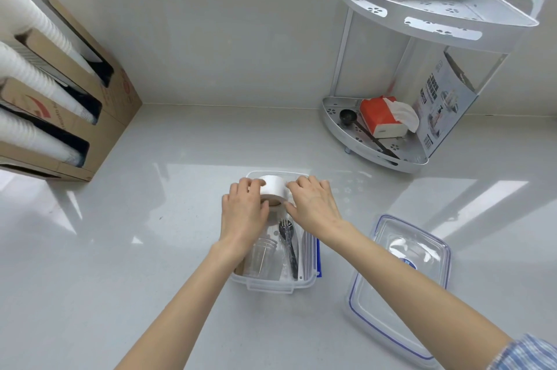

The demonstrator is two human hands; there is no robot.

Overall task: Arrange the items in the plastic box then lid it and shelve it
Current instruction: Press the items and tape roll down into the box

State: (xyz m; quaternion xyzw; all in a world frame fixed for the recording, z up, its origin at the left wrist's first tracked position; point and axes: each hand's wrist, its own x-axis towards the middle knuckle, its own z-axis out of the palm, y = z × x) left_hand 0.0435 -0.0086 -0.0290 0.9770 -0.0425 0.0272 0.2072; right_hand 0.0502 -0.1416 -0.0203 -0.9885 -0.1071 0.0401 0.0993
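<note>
Nearest to us, our right forearm crosses the lower frame, its striped blue sleeve (526, 353) cut off at the corner. Just beside it on the pale table (150, 249) lies the clear lid (398, 288) with blue clips, off the box. Our left hand (244, 216) and right hand (313, 207) meet over the far end of the plastic box (271, 283), fingers (297, 186) of both pressed against the sides of a white tape roll (272, 190) held between them. Whether the roll touches the box floor we cannot tell; our hands hide that end. Inside the near end we see a stack of clear cups (260, 258) lying on its side, a black fork (287, 244) and something white along the right wall, hard to make out. Well apart, at the far right, stands the white corner shelf (437, 23), its lower tier holding a red tissue pack (381, 116), a black scoop (349, 116) and a printed carton (443, 104).
</note>
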